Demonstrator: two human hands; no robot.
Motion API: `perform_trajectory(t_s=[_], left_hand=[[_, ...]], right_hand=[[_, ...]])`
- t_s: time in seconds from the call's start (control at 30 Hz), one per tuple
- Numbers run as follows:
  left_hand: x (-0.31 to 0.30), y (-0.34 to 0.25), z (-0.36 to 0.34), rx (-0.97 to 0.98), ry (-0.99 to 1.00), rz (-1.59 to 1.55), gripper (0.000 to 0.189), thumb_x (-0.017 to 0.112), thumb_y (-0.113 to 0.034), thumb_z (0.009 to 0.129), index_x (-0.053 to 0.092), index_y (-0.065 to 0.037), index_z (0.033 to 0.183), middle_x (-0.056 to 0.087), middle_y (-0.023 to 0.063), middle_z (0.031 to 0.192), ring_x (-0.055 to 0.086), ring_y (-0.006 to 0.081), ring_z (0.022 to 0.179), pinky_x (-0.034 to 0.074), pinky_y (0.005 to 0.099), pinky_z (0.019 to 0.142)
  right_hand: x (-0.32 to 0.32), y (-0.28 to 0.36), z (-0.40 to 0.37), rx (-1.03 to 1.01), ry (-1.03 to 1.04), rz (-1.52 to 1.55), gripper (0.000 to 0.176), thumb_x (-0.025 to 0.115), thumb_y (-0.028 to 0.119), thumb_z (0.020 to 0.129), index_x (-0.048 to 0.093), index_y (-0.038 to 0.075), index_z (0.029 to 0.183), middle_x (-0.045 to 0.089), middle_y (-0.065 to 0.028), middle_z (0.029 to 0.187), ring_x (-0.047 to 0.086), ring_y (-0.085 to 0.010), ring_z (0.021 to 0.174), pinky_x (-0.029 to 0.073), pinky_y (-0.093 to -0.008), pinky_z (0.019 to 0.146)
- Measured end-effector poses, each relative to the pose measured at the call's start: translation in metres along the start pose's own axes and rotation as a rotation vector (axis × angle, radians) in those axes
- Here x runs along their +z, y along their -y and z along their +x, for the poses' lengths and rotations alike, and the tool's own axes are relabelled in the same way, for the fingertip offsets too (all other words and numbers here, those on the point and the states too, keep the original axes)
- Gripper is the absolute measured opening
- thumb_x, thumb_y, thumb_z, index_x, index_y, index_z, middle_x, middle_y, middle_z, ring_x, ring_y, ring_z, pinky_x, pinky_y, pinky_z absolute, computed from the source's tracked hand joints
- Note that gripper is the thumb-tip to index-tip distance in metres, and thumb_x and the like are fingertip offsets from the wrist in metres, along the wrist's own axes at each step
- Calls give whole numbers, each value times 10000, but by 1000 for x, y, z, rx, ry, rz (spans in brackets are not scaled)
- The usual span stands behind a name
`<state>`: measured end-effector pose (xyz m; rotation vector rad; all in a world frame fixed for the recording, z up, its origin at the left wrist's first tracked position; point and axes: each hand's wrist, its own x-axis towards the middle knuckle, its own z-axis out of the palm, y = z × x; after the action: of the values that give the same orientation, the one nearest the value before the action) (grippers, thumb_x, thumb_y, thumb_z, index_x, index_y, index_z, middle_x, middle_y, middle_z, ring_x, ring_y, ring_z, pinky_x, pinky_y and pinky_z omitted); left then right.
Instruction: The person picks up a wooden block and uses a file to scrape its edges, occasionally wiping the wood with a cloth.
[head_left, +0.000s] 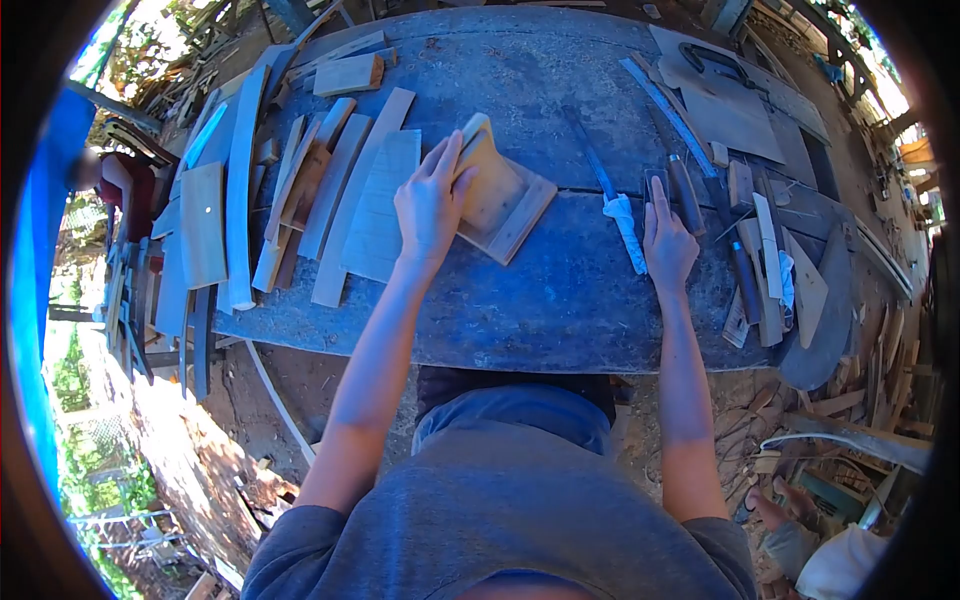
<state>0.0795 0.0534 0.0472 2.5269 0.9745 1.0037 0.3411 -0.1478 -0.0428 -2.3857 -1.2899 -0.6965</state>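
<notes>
A wooden piece with a square base and a raised curved part (497, 190) rests on the worn blue-grey table (480, 320). My left hand (432, 205) grips its raised edge, thumb on one side and fingers on the other. Over at the right, my right hand (668, 240) touches a small dark flat object (656, 180) with its index finger extended; the palm side is hidden. Between the hands lies a long thin tool with a white-wrapped handle (622, 225). A wooden-handled tool (686, 195) is just right of my right hand.
Several boards (375, 200) lie at the left, with a wood block (348, 75) behind them. A clamp (722, 65), wood strips and a handsaw (820, 320) are at the right. One person (125, 190) is at far left, another (840, 560) at lower right.
</notes>
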Motion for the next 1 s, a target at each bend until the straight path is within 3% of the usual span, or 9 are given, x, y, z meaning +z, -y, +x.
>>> perform_trajectory(t_s=[0.3, 0.37, 0.5, 0.57, 0.6, 0.73, 0.8, 0.93, 1.0], left_hand=[[7, -12, -29, -135, 164, -196, 733, 586, -87, 934, 163, 14, 1523, 217, 252, 1563, 297, 397, 1419, 306, 416, 1139], [-6, -16, -37, -74, 293, -372, 865, 656, -115, 897, 97, -88, 1557, 169, 248, 1579, 255, 390, 1439, 284, 449, 1156], [-50, -6, -22, -334, 739, -790, 1008, 772, -212, 819, 97, -200, 1567, 119, 230, 1594, 168, 385, 1467, 229, 497, 1177], [-55, 3, -3, 11, 577, -278, 1178, 880, -297, 673, 105, -289, 1561, 73, 216, 1603, 130, 412, 1465, 253, 536, 1164], [-54, 7, 8, 34, 567, -323, 1194, 880, -438, 622, 158, -279, 1559, 59, 190, 1613, 94, 399, 1478, 186, 533, 1185], [-31, 26, 46, 245, 674, -144, 1061, 887, -501, 572, 382, -274, 1476, 139, 178, 1598, 125, 389, 1477, 203, 524, 1186], [-35, 18, 63, 321, 780, -50, 814, 863, -568, 576, 584, -226, 1260, 363, 157, 1433, 347, 360, 1375, 352, 473, 1096], [-34, 10, 61, 188, 795, 37, 641, 814, -606, 641, 626, -158, 1059, 477, 90, 1100, 530, 260, 1080, 453, 387, 877], [-22, 19, 48, 106, 504, 34, 578, 747, -639, 710, 657, -116, 940, 455, 34, 878, 529, 183, 802, 442, 336, 693]], right_hand=[[-2, -1, 1, 20, 36, 4, 444, 485, 307, 1017, 455, 230, 1453, 593, -7, 577, 575, -147, 425, 473, -306, 392], [-2, -1, 1, -3, -5, -11, 448, 488, 303, 1016, 451, 229, 1457, 590, -7, 577, 575, -144, 427, 471, -304, 392], [-2, 0, 1, -3, 22, 12, 452, 488, 299, 1016, 445, 228, 1461, 588, -10, 579, 576, -142, 430, 468, -303, 390], [-2, -1, 2, -19, 1, 4, 448, 489, 294, 1017, 451, 225, 1458, 585, -11, 580, 572, -142, 428, 464, -302, 388], [-2, -2, 3, -33, -4, 1, 448, 489, 294, 1017, 451, 225, 1458, 585, -11, 580, 572, -142, 428, 464, -302, 388], [-1, 0, 1, -37, -16, -5, 438, 487, 286, 1018, 464, 220, 1451, 584, -9, 579, 563, -143, 421, 458, -300, 386], [0, -2, 4, -49, -42, -11, 438, 489, 285, 1018, 466, 218, 1450, 581, -7, 576, 558, -141, 418, 455, -297, 384], [1, -2, 2, -48, -43, 10, 444, 491, 286, 1018, 460, 211, 1454, 580, -4, 568, 556, -142, 415, 451, -295, 380], [1, -1, 2, -39, -47, 8, 445, 491, 287, 1018, 460, 208, 1454, 583, -4, 568, 557, -143, 414, 451, -295, 378]])
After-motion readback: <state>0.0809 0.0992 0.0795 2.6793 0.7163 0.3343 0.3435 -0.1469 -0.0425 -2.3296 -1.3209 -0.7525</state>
